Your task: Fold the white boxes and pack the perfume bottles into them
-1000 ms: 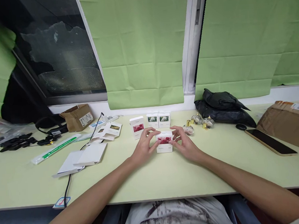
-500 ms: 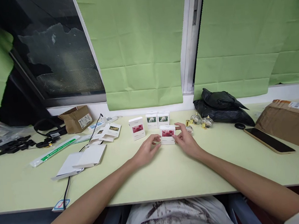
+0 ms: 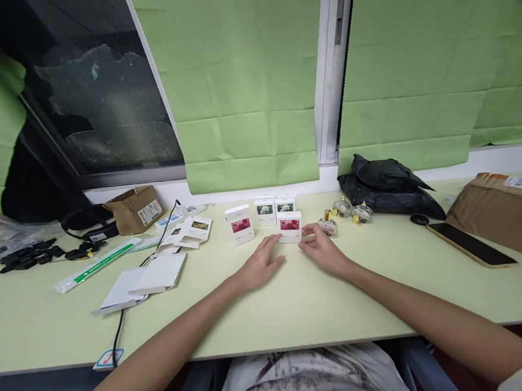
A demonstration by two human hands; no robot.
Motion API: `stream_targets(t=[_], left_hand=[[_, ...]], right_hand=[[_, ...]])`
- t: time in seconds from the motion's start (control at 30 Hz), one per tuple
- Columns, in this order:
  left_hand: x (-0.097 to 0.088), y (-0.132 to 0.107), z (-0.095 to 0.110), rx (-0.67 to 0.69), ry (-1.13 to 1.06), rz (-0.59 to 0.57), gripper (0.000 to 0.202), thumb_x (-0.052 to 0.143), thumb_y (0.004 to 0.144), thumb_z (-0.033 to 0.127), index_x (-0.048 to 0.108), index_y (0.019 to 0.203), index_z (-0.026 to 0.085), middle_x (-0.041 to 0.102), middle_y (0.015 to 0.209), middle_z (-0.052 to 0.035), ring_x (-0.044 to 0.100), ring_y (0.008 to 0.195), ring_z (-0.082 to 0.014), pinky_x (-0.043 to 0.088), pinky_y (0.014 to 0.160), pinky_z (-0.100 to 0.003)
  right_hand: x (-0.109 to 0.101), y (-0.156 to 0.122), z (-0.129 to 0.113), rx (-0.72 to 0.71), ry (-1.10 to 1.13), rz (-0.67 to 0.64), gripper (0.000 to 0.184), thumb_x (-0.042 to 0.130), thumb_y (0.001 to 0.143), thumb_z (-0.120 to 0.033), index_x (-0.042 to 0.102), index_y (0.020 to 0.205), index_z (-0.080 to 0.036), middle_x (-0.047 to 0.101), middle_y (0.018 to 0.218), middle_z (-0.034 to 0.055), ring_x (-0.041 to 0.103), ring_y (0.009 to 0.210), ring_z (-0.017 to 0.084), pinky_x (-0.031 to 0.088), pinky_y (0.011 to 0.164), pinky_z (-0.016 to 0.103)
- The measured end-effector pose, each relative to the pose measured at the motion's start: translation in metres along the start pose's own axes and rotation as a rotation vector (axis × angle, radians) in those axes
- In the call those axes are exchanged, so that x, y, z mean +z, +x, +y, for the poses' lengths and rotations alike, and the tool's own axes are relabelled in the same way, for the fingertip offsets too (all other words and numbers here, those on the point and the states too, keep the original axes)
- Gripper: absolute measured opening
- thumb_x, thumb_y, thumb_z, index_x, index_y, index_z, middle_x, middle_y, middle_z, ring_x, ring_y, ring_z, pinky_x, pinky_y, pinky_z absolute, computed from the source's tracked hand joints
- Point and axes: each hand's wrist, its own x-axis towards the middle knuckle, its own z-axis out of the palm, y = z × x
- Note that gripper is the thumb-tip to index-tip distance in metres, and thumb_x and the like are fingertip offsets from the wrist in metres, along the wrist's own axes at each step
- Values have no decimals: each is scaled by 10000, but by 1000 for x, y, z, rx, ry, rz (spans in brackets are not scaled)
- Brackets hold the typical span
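Observation:
A small white box with a pink-flower picture (image 3: 289, 227) stands upright on the table between my hands. My left hand (image 3: 259, 266) lies open at its lower left, fingertips at the box's edge and thumb apart. On the other side, my right hand (image 3: 324, 250) has its fingers loosely bent and apart, the tips by the box's right edge; whether they touch is hard to tell. Just behind stand two white boxes with white-flower pictures, a left one (image 3: 265, 212) and a right one (image 3: 285, 204). Another pink-flower box (image 3: 240, 225) stands to the left.
Several glass bottles with gold caps (image 3: 361, 213) lie right of the boxes, near black plastic parcels (image 3: 386, 190). A phone (image 3: 470, 244) and brown package (image 3: 504, 214) are at right. Unfolded white cartons (image 3: 159, 273), a black cable (image 3: 117, 336) and an open cardboard box (image 3: 135, 210) are at left.
The pink-flower box between my hands has moved back and slightly left, closer to the white-flower boxes. My right fingers have come off its front and top corner; my left fingers have straightened.

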Motion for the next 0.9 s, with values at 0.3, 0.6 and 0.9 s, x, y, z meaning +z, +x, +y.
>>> stream_targets(t=[0.3,0.6,0.9], left_hand=[[0,11,-20,6,104,-27,617,461,1091,527,409,1635,241,449,1653,-136,365,1555,-313,328,1280,-551],[-4,17,-35,70,166,-40,505,430,1106,407,495,1590,277,546,1556,-115,442,1477,-304,393,1230,-563],[-6,18,-39,92,178,-43,592,397,1062,202,393,1647,294,443,1678,-53,401,1530,-272,360,1273,-548]], right_hand=[[1,11,18,-91,-110,-55,352,648,975,-421,674,1256,-210,589,1228,93,656,1117,231,559,1064,473],[-5,13,8,-139,-419,-110,472,612,997,-394,647,1437,-228,607,1290,118,607,1232,300,461,1158,518],[-1,10,9,-215,-490,-198,594,603,1002,-423,521,1568,-261,569,1580,99,492,1445,348,369,1223,585]])
